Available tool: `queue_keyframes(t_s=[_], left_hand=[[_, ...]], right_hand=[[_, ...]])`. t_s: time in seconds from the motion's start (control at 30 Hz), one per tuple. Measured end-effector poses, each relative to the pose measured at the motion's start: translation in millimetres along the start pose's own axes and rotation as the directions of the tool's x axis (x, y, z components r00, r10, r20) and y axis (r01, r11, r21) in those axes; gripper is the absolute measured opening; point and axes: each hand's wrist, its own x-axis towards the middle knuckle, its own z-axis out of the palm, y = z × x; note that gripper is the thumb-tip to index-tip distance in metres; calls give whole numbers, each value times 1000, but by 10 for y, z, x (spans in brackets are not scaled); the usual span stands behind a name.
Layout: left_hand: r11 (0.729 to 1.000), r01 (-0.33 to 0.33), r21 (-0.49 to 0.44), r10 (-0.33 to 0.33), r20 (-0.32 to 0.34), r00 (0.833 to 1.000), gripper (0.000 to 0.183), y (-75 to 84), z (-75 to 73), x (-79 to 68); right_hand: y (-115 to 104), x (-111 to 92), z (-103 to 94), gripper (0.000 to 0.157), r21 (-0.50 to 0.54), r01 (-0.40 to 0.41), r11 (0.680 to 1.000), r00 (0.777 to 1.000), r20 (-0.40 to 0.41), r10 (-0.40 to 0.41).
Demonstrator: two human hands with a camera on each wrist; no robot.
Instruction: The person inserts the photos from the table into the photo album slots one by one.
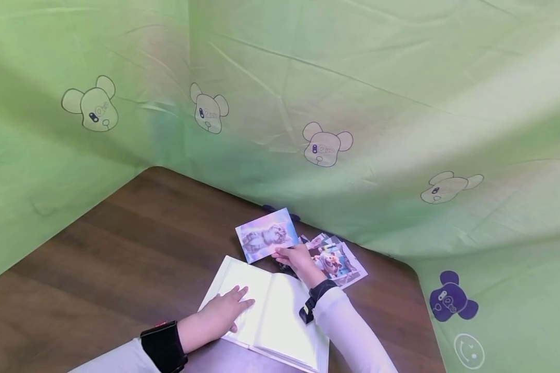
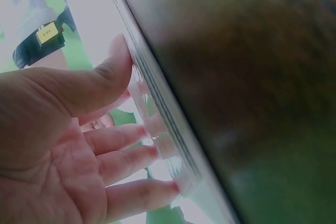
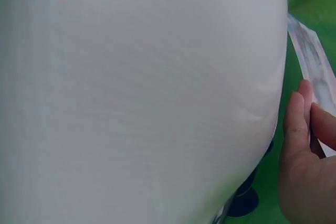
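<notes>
An album [image 1: 284, 316] with white pages lies open on the table. My left hand [image 1: 221, 313] rests on its left page with fingers spread. In the left wrist view the fingertips of my left hand [image 2: 79, 140] touch the glossy page sleeves [image 2: 163, 140]. My right hand [image 1: 298, 259] pinches a photo card [image 1: 268, 235] with a kitten on a pastel background, by its lower edge, beyond the album's top. In the right wrist view thumb and fingers hold the card [image 3: 315, 61], while a curved album page [image 3: 147, 98] fills most of the picture.
A loose pile of picture cards [image 1: 336, 264] lies beside my right wrist, near the table's back edge. The brown wooden table [image 1: 121, 248] stretches to the left. Green cloth [image 1: 261, 103] printed with bear heads hangs around it.
</notes>
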Motion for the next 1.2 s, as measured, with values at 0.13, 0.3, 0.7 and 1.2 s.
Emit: queue_keyframes(t_s=[0.13,0.3,0.7,1.2], left_hand=[[1000,-8,4,8,0,1000,65,-9,-10,-4],[1000,-11,10,11,7,1000,65,-21,-37,20],[999,-33,-25,34,17,999,68,-43,-51,23],[998,-48,-47,48,-5,999,67,-44,-44,31]], right_hand=[[-6,2,2,24,-22,-13,1000,1000,1,13],[-48,4,7,23,-10,-18,1000,999,-39,18],[-44,29,-16,22,32,-22,999,1000,-12,22],[-75,106,-136,17,-178,-106,978,987,99,124]])
